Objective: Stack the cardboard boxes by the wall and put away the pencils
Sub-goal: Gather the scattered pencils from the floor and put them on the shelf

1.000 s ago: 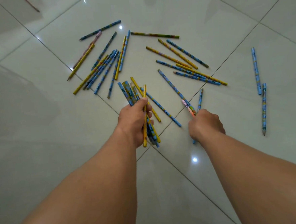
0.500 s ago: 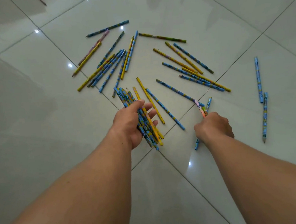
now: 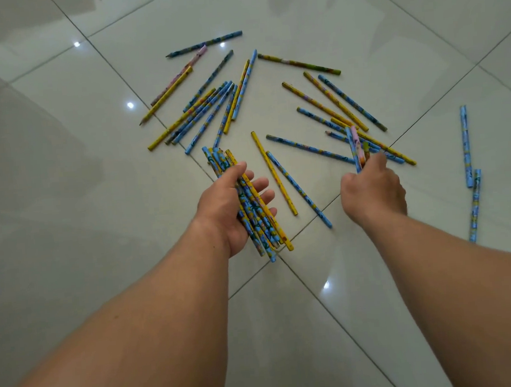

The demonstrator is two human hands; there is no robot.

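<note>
Blue and yellow pencils (image 3: 203, 112) lie scattered on glossy floor tiles (image 3: 66, 182). Left hand (image 3: 228, 207) grips a bundle (image 3: 254, 214); right hand (image 3: 372, 191) pinches three pencils (image 3: 357, 147).

On the floor (image 3: 67, 206), a bundle of pencils (image 3: 257, 220) lies in the left grip (image 3: 228, 207), two loose pencils (image 3: 277, 176) lie between it and the right grip (image 3: 372, 191), which holds a small clutch (image 3: 355, 147), one scattered heap (image 3: 206, 109) lies beyond the left grip, another heap (image 3: 332, 103) beyond the right, and a pair (image 3: 467, 148) lies well apart at far right.

left hand (image 3: 228, 208) gripping, right hand (image 3: 372, 191) pinching
</note>
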